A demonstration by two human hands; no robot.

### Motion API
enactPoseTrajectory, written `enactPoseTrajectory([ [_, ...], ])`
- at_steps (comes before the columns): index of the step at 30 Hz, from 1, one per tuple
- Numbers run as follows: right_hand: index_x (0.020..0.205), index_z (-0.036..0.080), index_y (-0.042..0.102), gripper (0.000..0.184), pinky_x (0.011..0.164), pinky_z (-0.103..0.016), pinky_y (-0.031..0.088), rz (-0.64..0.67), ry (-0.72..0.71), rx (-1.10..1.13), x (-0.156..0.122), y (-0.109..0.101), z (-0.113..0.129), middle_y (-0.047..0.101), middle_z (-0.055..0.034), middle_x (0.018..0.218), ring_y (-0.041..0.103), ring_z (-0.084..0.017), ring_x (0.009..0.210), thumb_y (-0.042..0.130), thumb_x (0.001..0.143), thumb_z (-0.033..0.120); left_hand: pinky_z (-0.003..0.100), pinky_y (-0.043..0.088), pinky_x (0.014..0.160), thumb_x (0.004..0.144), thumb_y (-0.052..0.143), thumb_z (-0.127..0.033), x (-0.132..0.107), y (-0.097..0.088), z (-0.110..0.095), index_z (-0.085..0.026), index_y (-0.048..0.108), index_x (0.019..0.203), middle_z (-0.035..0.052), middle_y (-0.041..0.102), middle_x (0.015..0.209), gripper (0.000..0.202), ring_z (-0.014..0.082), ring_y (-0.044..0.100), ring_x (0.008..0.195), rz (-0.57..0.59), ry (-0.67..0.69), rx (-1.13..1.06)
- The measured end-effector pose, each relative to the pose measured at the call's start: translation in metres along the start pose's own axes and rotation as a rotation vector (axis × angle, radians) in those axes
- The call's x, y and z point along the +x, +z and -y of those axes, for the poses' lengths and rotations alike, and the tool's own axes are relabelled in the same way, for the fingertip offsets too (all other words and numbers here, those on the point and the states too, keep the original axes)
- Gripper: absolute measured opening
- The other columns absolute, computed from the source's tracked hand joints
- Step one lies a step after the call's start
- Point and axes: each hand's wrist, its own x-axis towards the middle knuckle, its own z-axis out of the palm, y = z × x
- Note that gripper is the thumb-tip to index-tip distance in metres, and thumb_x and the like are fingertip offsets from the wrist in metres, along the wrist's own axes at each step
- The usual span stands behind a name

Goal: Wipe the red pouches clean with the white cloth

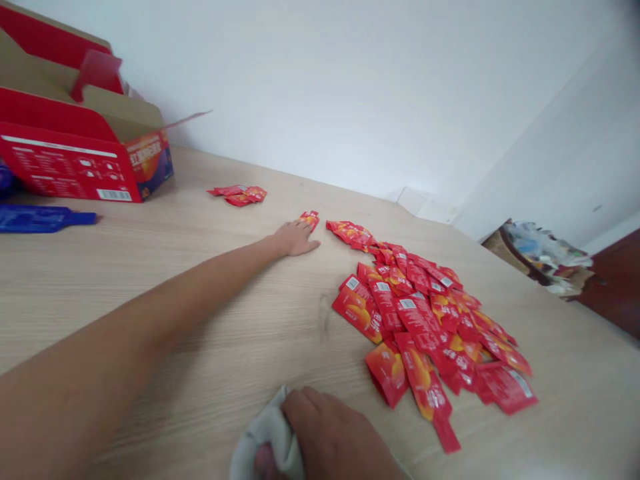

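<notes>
L hand (297,237) reaches far across the surface (280,313), palm down, fingers out over a flat red-and-orange foil packet (311,219), thumb spread off to the R. It's resting on the pkt, not visibly pinching. R hand (335,427), near edge, is curled tight around a bunched pale-grey cloth (267,433).

The pkt lies mid-surface, just L of the far tip of the heap. For the step in hand, I'd keep the L fingers flat w/ light pressure so the foil doesn't crease, and bring the thumb in for a firmer hold; the R hand & cloth are best kept clear of the near pkts.

Pkt's long axis seems to run approx near–far, narrow tab at the far end, but the fingers hide most of it, so not 100% sure.

Just R: a big loose heap of red foil packets w/ orange fruit prints (425,313), angles mixed; many run far L to near R, incl. the nearest one, its narrow neck pointing near R. Far L of the hand: a small cluster of red packets (243,195), long axes roughly L–R. Farther L: a red cardboard carton w/ raised flaps (65,160) and, near it, a flat blue packet (35,219), narrow end pointing R.
</notes>
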Motion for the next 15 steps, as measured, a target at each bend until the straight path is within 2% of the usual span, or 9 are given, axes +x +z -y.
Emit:
enactPoseTrajectory([
  [2, 0.107, 0.024, 0.066, 0.025, 0.074, -0.033, 0.050, -0.017, -0.017, 0.060, -0.011, -0.019, 0.002, 0.075, -0.0065, 0.106, 0.072, -0.029, 0.096, 0.067, 0.090, 0.043, 0.059, 0.045, 0.110, 0.102, 0.065, -0.049, -0.045, -0.014, -0.005, -0.019, 0.060, 0.136, 0.0126, 0.057, 0.144, 0.046, 0.0333, 0.056, 0.131, 0.005, 0.052, 0.020],
  [5, 0.101, 0.025, 0.066, 0.017, 0.073, -0.031, 0.044, -0.104, -0.008, 0.131, -0.023, -0.036, 0.000, 0.075, -0.0038, 0.101, 0.071, -0.025, 0.093, 0.061, 0.096, 0.041, 0.058, 0.045, 0.110, 0.102, 0.062, -0.053, -0.132, -0.043, -0.015, -0.019, 0.059, 0.138, 0.0127, 0.057, 0.143, 0.049, 0.0328, 0.055, 0.130, 0.018, 0.136, 0.041],
  [8, 0.099, 0.023, 0.066, 0.020, 0.073, -0.030, 0.040, -0.196, -0.025, 0.172, -0.024, -0.038, -0.006, 0.075, -0.0043, 0.097, 0.069, -0.024, 0.091, 0.058, 0.099, 0.042, 0.053, 0.046, 0.108, 0.104, 0.053, -0.057, -0.235, -0.082, -0.032, -0.020, 0.055, 0.146, 0.0134, 0.056, 0.145, 0.056, 0.0326, 0.054, 0.129, 0.045, 0.205, 0.052],
  [11, 0.093, 0.021, 0.065, 0.024, 0.070, -0.029, 0.039, -0.261, -0.052, 0.207, -0.017, -0.035, -0.012, 0.072, -0.0036, 0.087, 0.067, -0.021, 0.082, 0.056, 0.101, 0.041, 0.046, 0.050, 0.104, 0.104, 0.052, -0.053, -0.340, -0.117, -0.057, -0.024, 0.052, 0.151, 0.0113, 0.060, 0.141, 0.055, 0.0302, 0.057, 0.122, 0.060, 0.215, 0.062],
  [13, 0.091, 0.020, 0.063, 0.025, 0.069, -0.029, 0.039, -0.309, -0.059, 0.210, -0.013, -0.033, -0.013, 0.070, -0.0031, 0.084, 0.065, -0.020, 0.078, 0.055, 0.102, 0.041, 0.040, 0.049, 0.109, 0.103, 0.055, -0.046, -0.402, -0.131, -0.075, -0.028, 0.044, 0.158, 0.0073, 0.056, 0.150, 0.058, 0.0275, 0.055, 0.129, 0.032, 0.226, 0.058],
  [15, 0.092, 0.020, 0.063, 0.025, 0.069, -0.029, 0.039, -0.359, -0.070, 0.201, -0.012, -0.032, -0.012, 0.070, -0.0032, 0.084, 0.064, -0.020, 0.079, 0.054, 0.102, 0.042, 0.037, 0.049, 0.110, 0.100, 0.057, -0.044, -0.453, -0.137, -0.089, -0.030, 0.040, 0.161, 0.0053, 0.053, 0.156, 0.064, 0.0272, 0.054, 0.133, -0.026, 0.221, 0.081],
])
